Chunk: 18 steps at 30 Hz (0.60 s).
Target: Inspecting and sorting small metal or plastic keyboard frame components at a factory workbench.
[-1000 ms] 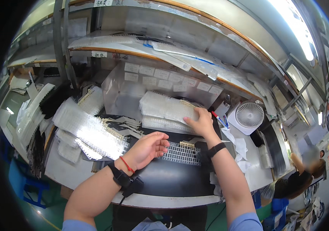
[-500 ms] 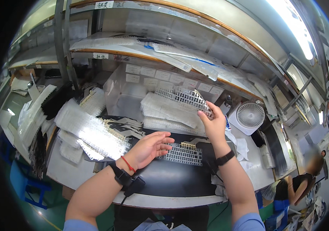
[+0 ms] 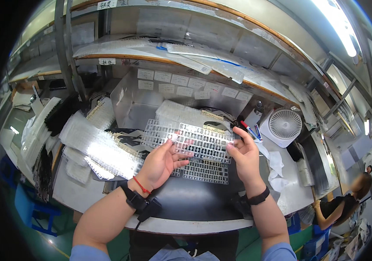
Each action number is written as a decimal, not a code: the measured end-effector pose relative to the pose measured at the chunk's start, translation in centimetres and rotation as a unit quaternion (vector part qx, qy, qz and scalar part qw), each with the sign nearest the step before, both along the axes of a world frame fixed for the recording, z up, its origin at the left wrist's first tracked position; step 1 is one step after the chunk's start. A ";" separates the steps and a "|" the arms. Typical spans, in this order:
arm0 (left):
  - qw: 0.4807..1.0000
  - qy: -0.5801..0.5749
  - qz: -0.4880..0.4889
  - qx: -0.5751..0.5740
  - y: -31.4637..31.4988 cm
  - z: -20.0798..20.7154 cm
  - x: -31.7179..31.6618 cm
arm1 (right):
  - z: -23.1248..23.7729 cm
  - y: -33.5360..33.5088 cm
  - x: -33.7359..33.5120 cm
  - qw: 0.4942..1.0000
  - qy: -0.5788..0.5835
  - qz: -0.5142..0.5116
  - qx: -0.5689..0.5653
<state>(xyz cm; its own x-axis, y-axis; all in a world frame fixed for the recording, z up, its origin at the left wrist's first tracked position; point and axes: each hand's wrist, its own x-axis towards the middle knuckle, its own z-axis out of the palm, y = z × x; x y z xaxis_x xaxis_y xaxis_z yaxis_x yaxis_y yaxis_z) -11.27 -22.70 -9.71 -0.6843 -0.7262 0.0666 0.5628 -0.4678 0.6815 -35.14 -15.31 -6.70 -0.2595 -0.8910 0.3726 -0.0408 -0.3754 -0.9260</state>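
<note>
Both hands hold a thin, see-through keyboard-shaped sheet (image 3: 203, 141) with rows of key cutouts, raised and tilted above the work surface. My left hand (image 3: 157, 163) grips it near the middle of its lower edge, thumb on top and the other fingers partly behind. At its right end, my right hand (image 3: 244, 152) pinches the edge between thumb and fingers, with the index finger raised. Under it a similar keyboard sheet (image 3: 205, 172) lies on the black mat (image 3: 181, 200). Behind is a stack of translucent sheets (image 3: 173, 111).
At left lie overlapping piles of clear sheets (image 3: 94, 143). A white fan (image 3: 283, 126) stands at right, near markers (image 3: 249, 128) and crumpled white tissue (image 3: 275, 165). Shelves (image 3: 151, 58) cross above the bench. A person (image 3: 338, 209) sits far right.
My right hand has brought the sheet down and nearer from the back stack. My left hand, open before, has taken hold of it.
</note>
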 end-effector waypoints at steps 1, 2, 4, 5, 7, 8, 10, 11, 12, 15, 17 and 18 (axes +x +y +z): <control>1.000 0.005 0.001 0.004 0.1 0.3 0.0 | -0.2 -0.1 -0.2 1.000 -0.001 -0.016 -0.011; 1.000 0.002 0.001 0.005 0.1 0.2 0.0 | -0.3 -0.1 -0.4 1.000 0.006 -0.021 -0.020; 0.999 0.034 -0.010 0.024 0.0 0.0 0.1 | -0.9 0.0 -0.9 1.000 0.009 -0.015 -0.015; 0.999 0.031 -0.010 0.025 -0.1 0.0 0.0 | -1.1 0.1 -1.2 1.000 0.015 -0.010 -0.011; 1.000 0.018 0.006 0.017 -0.1 -0.1 -0.2 | -1.1 0.3 -1.6 1.000 0.013 -0.011 -0.012; 1.000 0.016 0.004 0.019 -0.1 -0.2 -0.3 | -1.1 0.4 -1.7 1.000 0.013 -0.010 -0.007; 0.998 -0.026 0.061 0.016 -0.2 -0.3 0.1 | -0.8 0.7 -1.7 1.000 0.010 -0.008 -0.001; 0.998 -0.029 0.060 0.017 -0.4 -0.7 0.3 | -0.6 0.9 -2.0 0.999 0.028 -0.003 0.034; 0.995 -0.027 0.099 0.010 -0.7 -0.9 0.3 | -0.4 1.2 -2.5 0.996 0.049 0.001 0.070; 0.980 -0.047 0.194 0.019 -0.7 -0.9 -0.1 | -0.7 1.5 -3.8 0.974 0.199 -0.090 0.060; 0.945 -0.113 0.300 -0.062 -1.0 -1.4 -0.1 | -1.1 0.5 -4.6 0.956 0.250 -0.145 0.058; 0.943 -0.159 0.288 -0.042 -0.2 0.3 0.0 | -1.2 -0.1 -4.7 0.954 0.251 -0.158 0.043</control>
